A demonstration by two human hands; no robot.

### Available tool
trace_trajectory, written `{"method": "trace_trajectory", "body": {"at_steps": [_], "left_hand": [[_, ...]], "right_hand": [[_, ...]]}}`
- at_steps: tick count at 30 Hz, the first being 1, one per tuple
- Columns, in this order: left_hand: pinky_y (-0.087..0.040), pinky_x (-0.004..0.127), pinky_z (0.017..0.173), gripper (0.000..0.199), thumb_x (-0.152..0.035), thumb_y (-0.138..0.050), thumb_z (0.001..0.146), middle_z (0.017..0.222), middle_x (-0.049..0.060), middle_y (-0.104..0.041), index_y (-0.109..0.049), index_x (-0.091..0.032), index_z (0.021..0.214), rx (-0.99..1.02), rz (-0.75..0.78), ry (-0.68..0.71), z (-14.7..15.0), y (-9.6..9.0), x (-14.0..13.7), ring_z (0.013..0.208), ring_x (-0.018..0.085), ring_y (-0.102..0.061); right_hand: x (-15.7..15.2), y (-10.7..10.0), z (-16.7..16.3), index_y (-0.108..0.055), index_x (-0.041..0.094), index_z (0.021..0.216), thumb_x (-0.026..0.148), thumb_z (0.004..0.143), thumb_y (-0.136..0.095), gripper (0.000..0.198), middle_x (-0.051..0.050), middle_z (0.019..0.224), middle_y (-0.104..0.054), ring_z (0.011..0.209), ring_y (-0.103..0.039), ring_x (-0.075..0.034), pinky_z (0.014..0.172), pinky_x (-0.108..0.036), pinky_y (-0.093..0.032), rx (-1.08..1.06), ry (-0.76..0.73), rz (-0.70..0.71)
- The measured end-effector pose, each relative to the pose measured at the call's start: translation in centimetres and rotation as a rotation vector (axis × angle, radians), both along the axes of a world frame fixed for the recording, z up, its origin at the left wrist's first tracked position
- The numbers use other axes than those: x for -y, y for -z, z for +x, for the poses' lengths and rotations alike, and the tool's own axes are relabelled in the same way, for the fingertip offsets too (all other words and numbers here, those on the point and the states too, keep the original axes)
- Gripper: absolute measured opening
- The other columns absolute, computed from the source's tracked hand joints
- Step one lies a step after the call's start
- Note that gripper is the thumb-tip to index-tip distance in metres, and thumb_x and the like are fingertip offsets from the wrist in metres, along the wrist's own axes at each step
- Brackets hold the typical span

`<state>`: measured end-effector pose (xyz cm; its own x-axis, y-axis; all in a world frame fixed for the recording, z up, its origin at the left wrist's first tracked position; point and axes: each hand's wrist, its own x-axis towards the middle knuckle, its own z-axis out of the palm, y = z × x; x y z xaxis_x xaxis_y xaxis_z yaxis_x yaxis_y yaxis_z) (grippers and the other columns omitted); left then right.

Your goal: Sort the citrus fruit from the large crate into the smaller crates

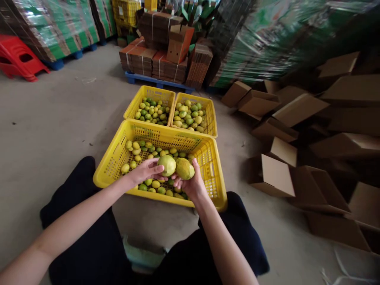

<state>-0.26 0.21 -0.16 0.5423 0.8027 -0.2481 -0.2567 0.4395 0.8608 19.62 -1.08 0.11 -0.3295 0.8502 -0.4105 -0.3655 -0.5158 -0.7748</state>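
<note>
On the left side, a red plastic stool [22, 59] was on the grey floor [59, 107], near a green load [63, 29] which was wrapped in clear film [38, 18]. Farther away, bundles of flat cardboard [139, 57] were lying on a blue pallet [159, 83]. On the right side, many open cardboard boxes [277, 172] were lying close together.

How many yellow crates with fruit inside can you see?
3: the front crate, and beyond it, side by side, the left crate and the right crate. The stacked yellow crates in the background hide their contents, so more are possible.
</note>
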Motion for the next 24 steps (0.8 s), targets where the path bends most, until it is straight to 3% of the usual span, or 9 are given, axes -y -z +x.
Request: {"method": "trace_trajectory", "body": {"at_steps": [3,6,9,13,16,20,24], "left_hand": [[-0.055,0.036,0.085,0.059,-0.043,-0.086,0.065,0.107,0.015,-0.071,-0.067,-0.012,0.112,0.032,-0.016,-0.108,0.2,0.1,-0.1,0.099,0.028,-0.069],[-0.050,0.039,0.095,0.067,-0.030,-0.090,0.060,0.120,0.013,-0.067,-0.063,-0.017,0.119,-0.028,0.099,-0.246,0.0,-0.1,-0.7,0.111,0.029,-0.064],[-0.051,0.041,0.094,0.079,-0.032,-0.090,0.057,0.124,0.013,-0.064,-0.057,-0.019,0.127,-0.146,0.253,-0.259,-0.2,-0.1,-1.1,0.110,0.029,-0.063],[-0.048,0.044,0.097,0.077,-0.045,-0.086,0.062,0.124,0.012,-0.061,-0.057,-0.020,0.129,-0.384,0.530,-0.191,0.2,0.0,-0.6,0.112,0.029,-0.059],[-0.043,0.047,0.103,0.074,-0.051,-0.085,0.063,0.123,0.010,-0.057,-0.059,-0.025,0.127,-0.536,0.703,-0.119,0.8,0.1,0.2,0.116,0.030,-0.054],[-0.035,0.054,0.109,0.072,-0.058,-0.075,0.073,0.124,0.010,-0.053,-0.053,-0.030,0.136,-0.625,0.738,-0.015,1.2,0.4,0.8,0.122,0.032,-0.047],[-0.028,0.057,0.114,0.096,-0.057,-0.080,0.067,0.139,0.013,-0.038,-0.035,-0.031,0.148,-0.589,0.741,0.033,0.9,1.1,0.5,0.135,0.035,-0.036]], "right_hand": [[-0.3,0.0,-0.3,-0.065,0.019,0.080,0.070,0.073,-0.063,0.052,-0.003,0.061,-0.067,0.046,-0.058,-0.016,0.042,-0.027,-0.047,-0.054,0.104,0.046],[-0.3,-0.4,-0.7,-0.061,0.023,0.087,0.048,0.067,-0.079,0.037,0.001,0.077,-0.071,0.059,-0.064,-0.015,0.051,-0.025,-0.052,-0.070,0.211,0.107],[-0.1,-0.3,-1.2,-0.059,0.026,0.095,0.030,0.063,-0.083,0.041,0.003,0.086,-0.070,0.070,-0.065,-0.015,0.054,-0.024,-0.053,-0.059,0.167,0.102],[0.3,0.7,-1.8,-0.056,0.030,0.114,0.049,0.074,-0.071,0.047,0.000,0.104,-0.068,0.081,-0.066,-0.019,0.052,-0.027,-0.054,-0.135,0.055,0.009],[0.5,1.8,-2.0,-0.053,0.029,0.121,0.056,0.073,-0.072,0.058,-0.005,0.113,-0.067,0.092,-0.066,-0.023,0.060,-0.031,-0.057,-0.178,-0.052,-0.008],[0.7,2.7,-2.3,-0.057,0.024,0.115,0.055,0.066,-0.078,0.062,-0.007,0.112,-0.069,0.100,-0.066,-0.027,0.075,-0.039,-0.058,-0.177,-0.139,-0.042],[0.7,1.9,-2.8,-0.061,0.024,0.110,0.053,0.065,-0.075,0.055,-0.007,0.110,-0.070,0.111,-0.062,-0.029,0.091,-0.045,-0.054,-0.261,-0.037,0.002]]}}
